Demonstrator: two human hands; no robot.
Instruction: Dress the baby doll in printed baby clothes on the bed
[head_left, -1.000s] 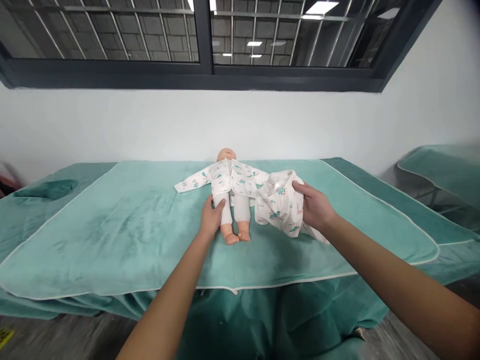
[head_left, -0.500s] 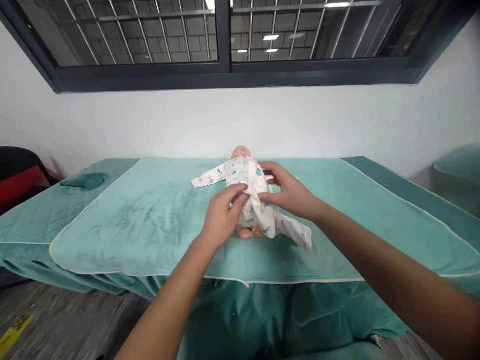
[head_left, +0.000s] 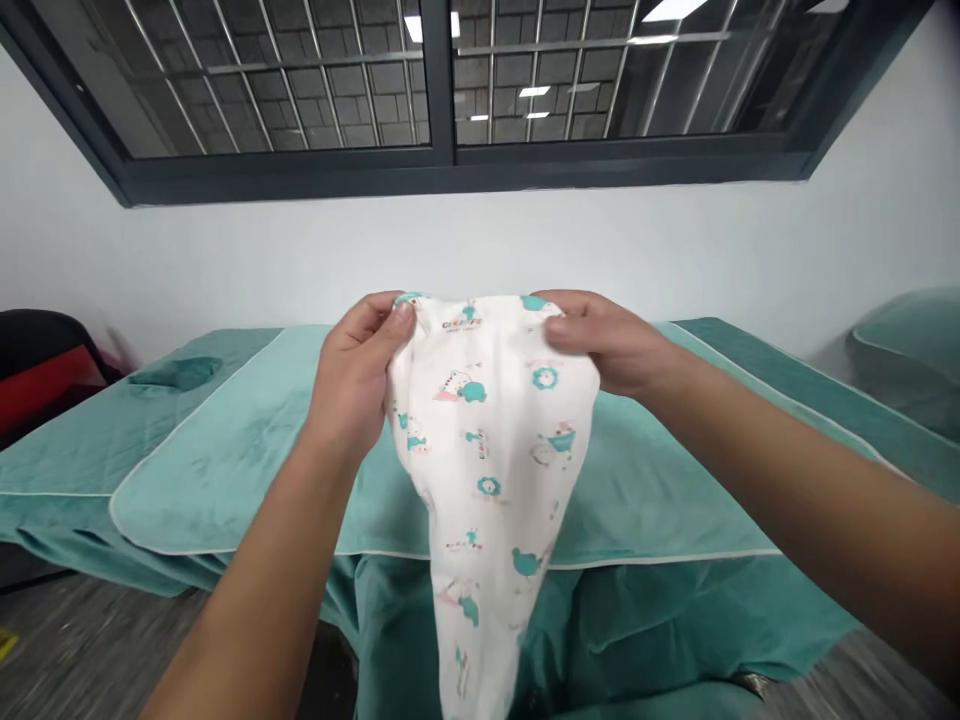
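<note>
A pair of white baby pants [head_left: 487, 430], printed with teal and pink animals, hangs between my two hands in front of the camera. My left hand [head_left: 358, 365] pinches its upper left corner, thumb on the near side. At the upper right corner my right hand [head_left: 600, 335] grips the cloth the same way. The fabric narrows downward past the bed's front edge, and its lower end leaves the picture. The baby doll seen earlier is hidden behind the cloth and hands.
A teal plush mat [head_left: 225, 450] with white piping covers the bed [head_left: 67, 430]. Behind it are a white wall [head_left: 262, 260] and a barred window [head_left: 442, 170]. A red and black object [head_left: 52, 370] stands at the left, a teal cushion [head_left: 911, 335] at the right.
Both hands have lifted the pants off the doll area toward the camera and spread apart. The bunched cloth now hangs stretched out, and the doll has gone from sight.
</note>
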